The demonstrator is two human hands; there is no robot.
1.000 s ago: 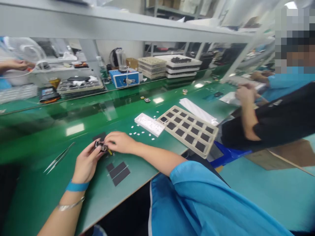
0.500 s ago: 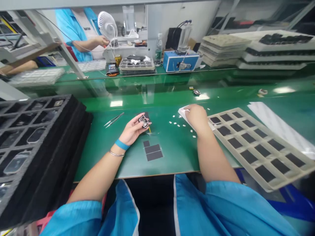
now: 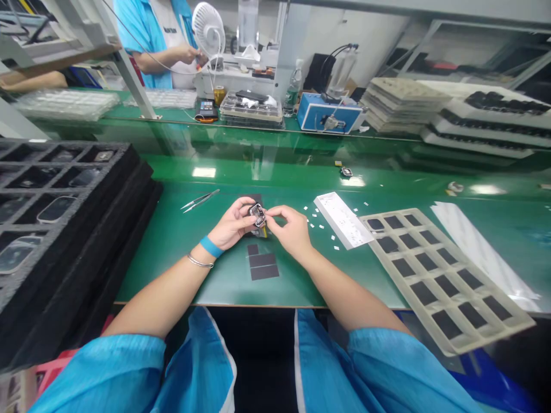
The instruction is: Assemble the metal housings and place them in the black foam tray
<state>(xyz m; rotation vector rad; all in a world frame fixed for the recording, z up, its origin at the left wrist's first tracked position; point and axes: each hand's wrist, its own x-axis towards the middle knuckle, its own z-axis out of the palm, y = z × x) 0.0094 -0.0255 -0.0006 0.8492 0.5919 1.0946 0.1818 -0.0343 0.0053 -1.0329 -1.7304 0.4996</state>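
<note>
My left hand (image 3: 232, 225) is closed round a small rectangular black part with a metal rim (image 3: 258, 215), held just above the green bench. My right hand (image 3: 291, 228) pinches at the same part from the right, its fingertips touching it. What the pinch carries I cannot make out. Below the hands lie dark rectangular pads (image 3: 262, 265) flat on the bench. A white sticker sheet (image 3: 343, 219) lies to the right, with several tiny white pieces scattered round it.
Metal tweezers (image 3: 200, 200) lie left of my hands. A stack of black compartment trays (image 3: 60, 229) fills the left. A beige tray of dark squares (image 3: 439, 275) sits right, beside a white sheet (image 3: 482, 252). Across the belt stand a blue box (image 3: 329, 115), stacked trays and a person by a fan (image 3: 209, 28).
My right hand has come back from the white sticker sheet to the part in my left hand. The view has swung from the right neighbour to straight ahead.
</note>
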